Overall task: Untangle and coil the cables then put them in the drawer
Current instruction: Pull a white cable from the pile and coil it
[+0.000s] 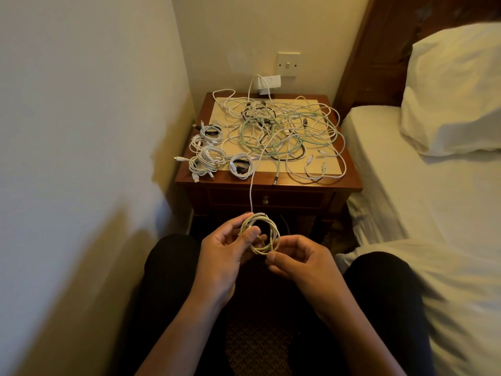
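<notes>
A white cable coil (267,230) sits between my hands above my lap. My left hand (225,251) pinches the coil's left side with thumb through the loop. My right hand (298,257) grips its lower right side. The cable's free end (252,191) runs up from the coil to a tangle of white, green and black cables (287,131) on the wooden nightstand (349,172). Several finished coils (208,156) lie at the nightstand's left front. The drawer (267,198) under the top is closed, with a round knob.
A wall runs close on the left. A bed with white sheet (406,185) and pillow (455,90) borders the right. A wall socket with a white plug (267,82) sits behind the nightstand. My knees in dark trousers flank the patterned carpet.
</notes>
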`<state>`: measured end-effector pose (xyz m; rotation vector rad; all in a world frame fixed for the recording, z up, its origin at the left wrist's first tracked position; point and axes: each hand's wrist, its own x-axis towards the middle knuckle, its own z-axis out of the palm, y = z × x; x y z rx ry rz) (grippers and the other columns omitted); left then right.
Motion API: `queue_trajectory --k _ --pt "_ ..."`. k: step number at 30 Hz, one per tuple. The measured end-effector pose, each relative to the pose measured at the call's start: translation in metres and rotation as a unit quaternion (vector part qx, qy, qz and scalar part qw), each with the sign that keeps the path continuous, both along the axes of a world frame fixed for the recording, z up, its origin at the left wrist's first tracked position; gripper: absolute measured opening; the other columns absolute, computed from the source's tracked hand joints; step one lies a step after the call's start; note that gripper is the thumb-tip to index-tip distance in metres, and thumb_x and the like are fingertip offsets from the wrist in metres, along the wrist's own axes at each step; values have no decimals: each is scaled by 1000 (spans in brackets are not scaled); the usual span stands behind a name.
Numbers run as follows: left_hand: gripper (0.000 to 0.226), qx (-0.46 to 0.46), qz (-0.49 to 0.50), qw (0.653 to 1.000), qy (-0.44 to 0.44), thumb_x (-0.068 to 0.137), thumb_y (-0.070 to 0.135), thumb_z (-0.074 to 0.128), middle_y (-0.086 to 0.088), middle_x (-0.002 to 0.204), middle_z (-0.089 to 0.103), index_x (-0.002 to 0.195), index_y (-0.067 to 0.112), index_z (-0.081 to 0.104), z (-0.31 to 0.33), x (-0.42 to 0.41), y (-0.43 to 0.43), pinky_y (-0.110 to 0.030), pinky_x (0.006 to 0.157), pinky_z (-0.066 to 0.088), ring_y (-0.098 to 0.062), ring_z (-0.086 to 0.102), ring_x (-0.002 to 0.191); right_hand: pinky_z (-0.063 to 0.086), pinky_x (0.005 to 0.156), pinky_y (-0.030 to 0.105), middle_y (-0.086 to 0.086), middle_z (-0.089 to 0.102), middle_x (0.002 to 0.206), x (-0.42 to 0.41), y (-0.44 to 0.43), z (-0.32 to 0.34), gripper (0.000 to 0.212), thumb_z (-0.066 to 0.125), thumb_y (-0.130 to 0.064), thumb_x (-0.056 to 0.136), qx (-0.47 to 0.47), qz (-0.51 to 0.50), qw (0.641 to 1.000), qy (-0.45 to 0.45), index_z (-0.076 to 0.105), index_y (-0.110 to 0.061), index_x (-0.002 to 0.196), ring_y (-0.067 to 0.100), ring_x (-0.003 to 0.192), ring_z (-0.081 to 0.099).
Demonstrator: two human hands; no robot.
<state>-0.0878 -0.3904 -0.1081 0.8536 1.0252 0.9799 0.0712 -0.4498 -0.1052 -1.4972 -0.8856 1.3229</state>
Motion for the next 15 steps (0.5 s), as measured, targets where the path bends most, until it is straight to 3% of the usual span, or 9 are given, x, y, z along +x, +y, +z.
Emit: queue_trajectory --k 6,10,15 --pt "41 24 -72 997 34 91 11 70 0 120 75 131 20 67 1 0 -4 -33 96 57 -18 70 114 61 85 30 7 79 106 0 1 -1 29 71 -11 93 -17 -46 990 130 66 -11 121 21 101 76" --pt "49 56 -92 990 96 83 28 76 6 123 73 131 29 68 2 -3 -1 -33 104 51 -10 66 120 60 82 27 4 79 106 0 -1 -1 23 62 -14 100 -8 -44 993 109 67 -16 122 19 99 75" --pt "49 39 -92 991 86 84 27 76 4 121 73 132 27 67 2 -3 1 -27 93 54 -10 68 112 61 83 30 4 78 108 -1 -1 -3 25 67 -11 97 30 -80 994 75 69 -17 121 21 101 75"
